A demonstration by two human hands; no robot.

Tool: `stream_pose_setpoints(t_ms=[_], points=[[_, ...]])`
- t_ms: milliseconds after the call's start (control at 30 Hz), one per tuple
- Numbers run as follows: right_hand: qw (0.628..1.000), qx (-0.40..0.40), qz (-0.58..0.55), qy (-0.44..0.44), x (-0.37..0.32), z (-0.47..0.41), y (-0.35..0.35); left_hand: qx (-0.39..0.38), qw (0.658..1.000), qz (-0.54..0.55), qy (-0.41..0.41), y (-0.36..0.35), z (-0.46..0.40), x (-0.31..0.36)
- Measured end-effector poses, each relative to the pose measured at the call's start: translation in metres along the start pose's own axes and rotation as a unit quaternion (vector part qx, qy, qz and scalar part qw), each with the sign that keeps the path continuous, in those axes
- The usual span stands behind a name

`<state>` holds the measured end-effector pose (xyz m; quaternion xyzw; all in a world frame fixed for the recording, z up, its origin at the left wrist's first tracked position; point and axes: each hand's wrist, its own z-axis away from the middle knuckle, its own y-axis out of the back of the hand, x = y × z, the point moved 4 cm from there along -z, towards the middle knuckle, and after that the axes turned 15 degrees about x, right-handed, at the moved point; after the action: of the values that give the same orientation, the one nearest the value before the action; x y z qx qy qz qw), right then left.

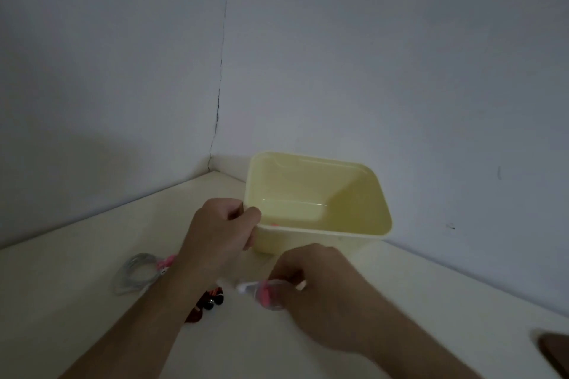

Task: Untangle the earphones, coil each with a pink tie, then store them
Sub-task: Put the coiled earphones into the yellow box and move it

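Note:
A pale yellow plastic bin (363,203) is tipped toward me on the cream table, near the corner of the walls. My left hand (220,229) grips its near left rim. A small pink spot shows inside, just over the near rim. My right hand (311,280) is in front of the bin, closed on a coiled white earphone (264,292) bound with a pink tie. A grey coiled earphone (135,274) with a pink tie lies on the table to the left. A red and black earphone (209,304) lies partly hidden under my left forearm.
The table (92,332) fits into a corner of two grey walls. A dark brown object (554,354) shows at the lower right edge.

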<state>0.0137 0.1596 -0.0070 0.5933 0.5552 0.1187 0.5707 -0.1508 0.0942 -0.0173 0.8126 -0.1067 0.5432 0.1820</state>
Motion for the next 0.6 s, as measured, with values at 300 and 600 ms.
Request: stream_pose_setpoints(t_ms=[300,600], points=[[0.971,0.207,-0.051,-0.109,0.026,-0.060,0.090,-0.012,0.998,-0.038,-0.043,0.001,0.012,0.004],[0.969,0.023,-0.099,-0.227,0.037,-0.129,0.001,-0.052,0.995,-0.042,-0.078,0.000,0.016,0.006]])
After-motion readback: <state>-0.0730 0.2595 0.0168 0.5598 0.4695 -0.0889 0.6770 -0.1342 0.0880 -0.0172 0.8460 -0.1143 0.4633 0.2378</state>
